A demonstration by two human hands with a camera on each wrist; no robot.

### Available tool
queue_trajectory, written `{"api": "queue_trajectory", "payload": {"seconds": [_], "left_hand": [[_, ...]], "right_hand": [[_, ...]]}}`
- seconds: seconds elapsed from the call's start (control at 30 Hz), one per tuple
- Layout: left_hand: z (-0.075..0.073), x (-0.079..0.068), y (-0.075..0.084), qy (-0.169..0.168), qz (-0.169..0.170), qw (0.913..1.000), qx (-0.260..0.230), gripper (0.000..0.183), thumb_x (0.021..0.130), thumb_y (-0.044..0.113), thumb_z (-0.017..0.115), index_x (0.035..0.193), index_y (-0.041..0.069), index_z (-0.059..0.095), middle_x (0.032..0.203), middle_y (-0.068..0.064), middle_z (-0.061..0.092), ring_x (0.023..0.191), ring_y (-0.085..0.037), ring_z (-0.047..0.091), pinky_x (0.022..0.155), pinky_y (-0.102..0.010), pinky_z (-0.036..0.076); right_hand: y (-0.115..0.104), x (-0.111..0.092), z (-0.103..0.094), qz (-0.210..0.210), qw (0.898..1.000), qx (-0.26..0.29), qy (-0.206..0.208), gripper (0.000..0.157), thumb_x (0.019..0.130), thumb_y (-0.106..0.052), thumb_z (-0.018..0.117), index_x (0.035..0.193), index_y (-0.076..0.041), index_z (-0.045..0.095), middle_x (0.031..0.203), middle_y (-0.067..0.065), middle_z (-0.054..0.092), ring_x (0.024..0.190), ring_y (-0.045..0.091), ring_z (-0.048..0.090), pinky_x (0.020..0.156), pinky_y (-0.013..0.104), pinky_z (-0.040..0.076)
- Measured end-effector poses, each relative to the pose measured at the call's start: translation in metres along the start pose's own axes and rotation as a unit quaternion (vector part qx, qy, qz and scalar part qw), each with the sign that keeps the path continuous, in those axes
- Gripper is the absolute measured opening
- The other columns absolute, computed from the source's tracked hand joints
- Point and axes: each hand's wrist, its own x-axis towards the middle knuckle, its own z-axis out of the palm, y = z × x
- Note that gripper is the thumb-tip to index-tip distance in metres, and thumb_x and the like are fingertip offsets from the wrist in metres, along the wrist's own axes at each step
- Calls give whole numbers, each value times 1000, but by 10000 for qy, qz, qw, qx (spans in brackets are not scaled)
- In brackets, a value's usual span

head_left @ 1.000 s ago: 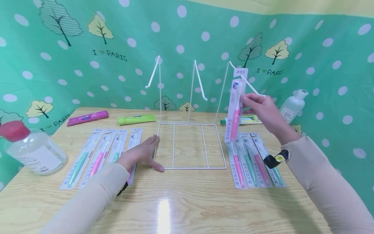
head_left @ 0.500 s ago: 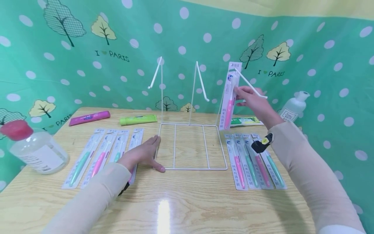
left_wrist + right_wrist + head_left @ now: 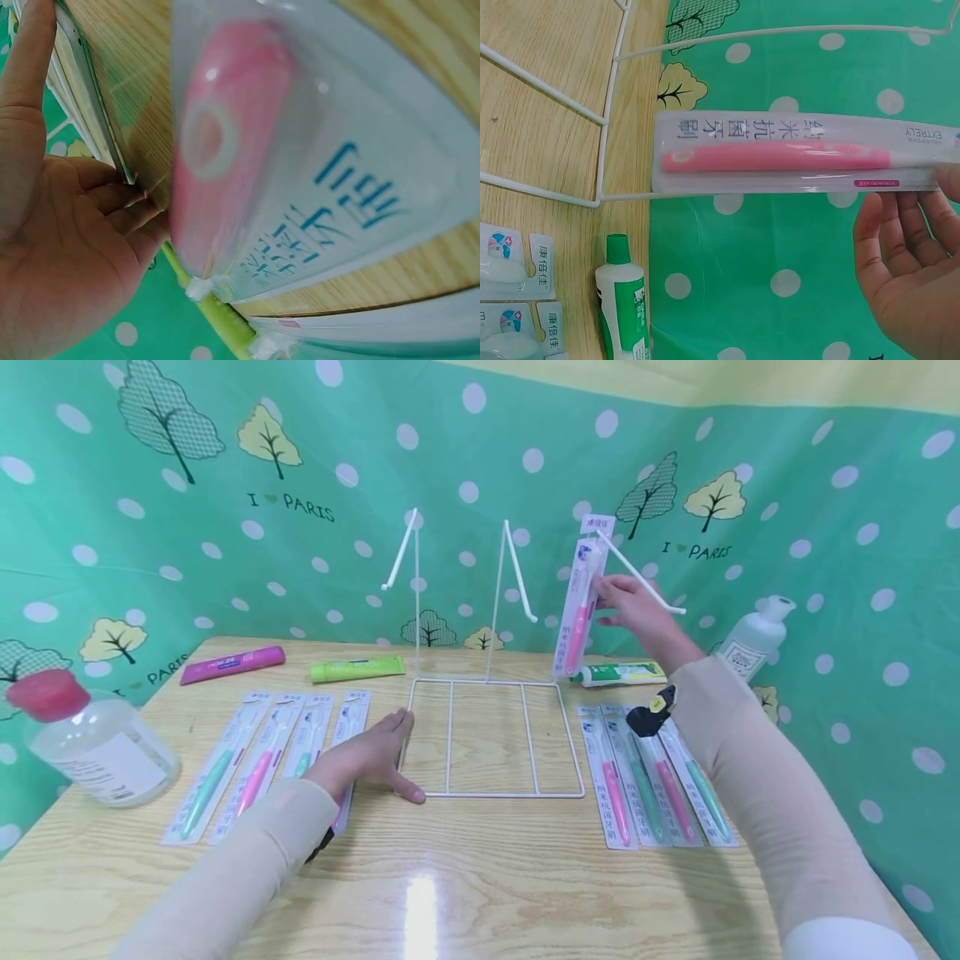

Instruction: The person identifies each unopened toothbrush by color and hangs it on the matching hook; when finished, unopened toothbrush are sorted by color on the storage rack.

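My right hand (image 3: 640,612) pinches a packaged pink toothbrush (image 3: 577,631) by its right edge, thumb on the front. The pack hangs upright, tilted slightly, at the right hook (image 3: 643,579) of a white wire rack (image 3: 491,794); the hook passes at the slot near the pack's top. In the right wrist view the toothbrush pack (image 3: 780,155) lies alongside the rack's right upright. My left hand (image 3: 377,750) rests on the left side of the rack's base, fingers spread, thumb at the front wire. A packaged toothbrush (image 3: 232,135) lies close below the left wrist.
Several packaged toothbrushes lie in rows at left (image 3: 206,785) and right (image 3: 617,793). Behind are purple (image 3: 234,665), lime (image 3: 356,669) and green-white (image 3: 622,673) tubes. A red-capped bottle (image 3: 97,747) stands left, a pump-less pale bottle (image 3: 752,635) right. The other two hooks hold nothing.
My right hand has carried the toothbrush pack left and back along the right hook, toward the rack's upright. My left hand has stayed on the base.
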Motion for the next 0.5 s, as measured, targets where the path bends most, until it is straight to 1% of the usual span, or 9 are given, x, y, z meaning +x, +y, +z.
{"api": "queue_trajectory", "payload": {"seconds": [0.17,0.37,0.43,0.5], "left_hand": [[0,0,0,-16,-11,10000,29,132,50,62,76,144,0,6,150,-18,2,136,-34,3,110,-45,9],[0,0,1,-19,-5,10000,24,131,51,61,76,144,0,7,150,-18,2,136,-34,3,110,-45,10],[-1,0,1,-22,-7,10000,28,131,51,61,76,144,0,7,150,-18,2,136,-34,3,110,-45,10],[-1,0,1,-28,-5,10000,17,131,51,61,76,144,0,7,150,-18,2,136,-34,3,110,-45,9]], "right_hand": [[1,2,0,64,10000,-69,16,44,92,-39,47,124,-9,52,122,10,53,114,23,46,94,41,41],[1,3,-1,56,9999,-97,-94,43,94,-37,44,125,-9,50,125,9,51,116,22,44,95,39,40],[1,2,-2,44,9999,-111,-55,43,94,-36,44,127,-9,48,126,9,49,117,23,43,96,39,40],[-1,1,-3,48,9999,-113,67,44,94,-35,44,130,-9,46,128,10,47,118,24,41,97,39,39]]}}
